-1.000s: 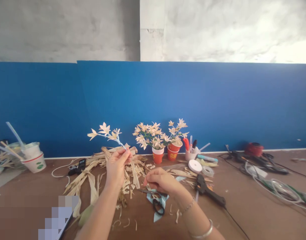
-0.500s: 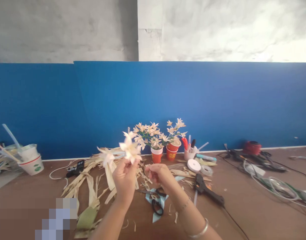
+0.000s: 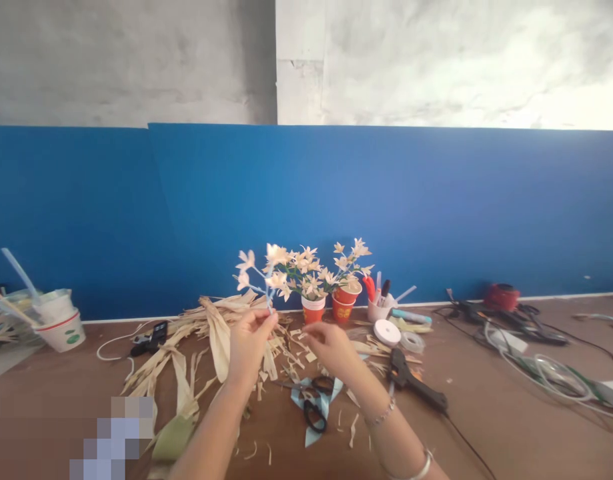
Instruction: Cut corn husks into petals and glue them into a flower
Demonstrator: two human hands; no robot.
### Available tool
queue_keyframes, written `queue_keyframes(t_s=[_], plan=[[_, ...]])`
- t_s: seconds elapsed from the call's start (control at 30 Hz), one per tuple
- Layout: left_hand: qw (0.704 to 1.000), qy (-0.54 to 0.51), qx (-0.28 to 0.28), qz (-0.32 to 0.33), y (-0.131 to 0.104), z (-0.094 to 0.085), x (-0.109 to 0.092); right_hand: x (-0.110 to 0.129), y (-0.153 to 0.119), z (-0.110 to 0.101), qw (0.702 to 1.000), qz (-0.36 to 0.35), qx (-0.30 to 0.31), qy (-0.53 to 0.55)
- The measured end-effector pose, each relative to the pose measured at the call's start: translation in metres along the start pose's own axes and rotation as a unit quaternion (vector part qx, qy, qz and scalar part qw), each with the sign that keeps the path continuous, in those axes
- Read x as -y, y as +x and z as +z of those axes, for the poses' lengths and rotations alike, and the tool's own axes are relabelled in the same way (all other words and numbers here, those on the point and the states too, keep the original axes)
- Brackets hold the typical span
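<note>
My left hand (image 3: 251,343) pinches the pale blue stem of a flower spray (image 3: 269,283) between thumb and fingers. Several cream flowers branch out from its top, upright above the hand. To its right my right hand (image 3: 331,347) hovers over the table with fingers curled; whether anything is between the fingertips is hidden. Behind the hands, more cream flowers (image 3: 309,267) stand in a red paper cup (image 3: 314,311). A second flower bunch (image 3: 353,257) rises from stacked red cups (image 3: 344,307). Below my hands lie black-handled scissors (image 3: 313,413) on light blue scraps (image 3: 313,437).
Dried husk strips (image 3: 186,373) spread on the left. A black glue gun (image 3: 416,383) with its cord lies right of my right arm, near a white ribbon roll (image 3: 387,332) and a cup of pens (image 3: 379,310). Cables (image 3: 541,373) lie far right; a white tub (image 3: 63,331) stands left.
The flower spray has turned from facing me to standing upright, showing its blue stems. My right hand has shifted slightly right, away from the left hand.
</note>
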State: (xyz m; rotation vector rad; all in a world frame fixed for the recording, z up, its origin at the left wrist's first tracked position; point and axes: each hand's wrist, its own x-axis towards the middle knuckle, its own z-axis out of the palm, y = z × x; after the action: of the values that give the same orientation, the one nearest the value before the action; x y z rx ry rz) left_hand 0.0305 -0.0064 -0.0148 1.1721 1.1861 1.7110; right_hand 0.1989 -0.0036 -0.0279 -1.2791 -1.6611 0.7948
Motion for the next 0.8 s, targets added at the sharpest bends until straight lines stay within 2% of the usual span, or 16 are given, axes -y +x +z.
queue_keyframes(t_s=[0.1,0.23,0.4,0.53,0.67,0.73,0.8], plan=[[0.996,0.068,0.04,0.051,-0.011,0.01,0.007,0.015,-0.001,0.002,0.985,-0.036,-0.032,0.163],[0.984,0.132,0.092,0.077,-0.024,0.019,0.017,0.028,-0.007,-0.003,0.97,-0.047,-0.052,0.233],[0.978,0.145,0.116,0.09,-0.032,0.024,0.028,0.03,-0.008,-0.01,0.97,-0.038,-0.081,0.226],[0.979,0.139,0.125,0.079,-0.035,0.026,0.034,0.031,-0.007,-0.013,0.972,-0.036,-0.066,0.223],[0.98,0.13,0.143,0.046,-0.038,0.03,0.035,0.03,-0.008,-0.018,0.977,-0.043,-0.079,0.191],[0.982,0.115,0.146,0.027,-0.038,0.032,0.033,0.028,-0.007,-0.024,0.977,-0.041,-0.1,0.185],[0.986,0.096,0.135,0.02,-0.036,0.032,0.031,0.027,-0.003,-0.036,0.97,-0.032,-0.16,0.182]])
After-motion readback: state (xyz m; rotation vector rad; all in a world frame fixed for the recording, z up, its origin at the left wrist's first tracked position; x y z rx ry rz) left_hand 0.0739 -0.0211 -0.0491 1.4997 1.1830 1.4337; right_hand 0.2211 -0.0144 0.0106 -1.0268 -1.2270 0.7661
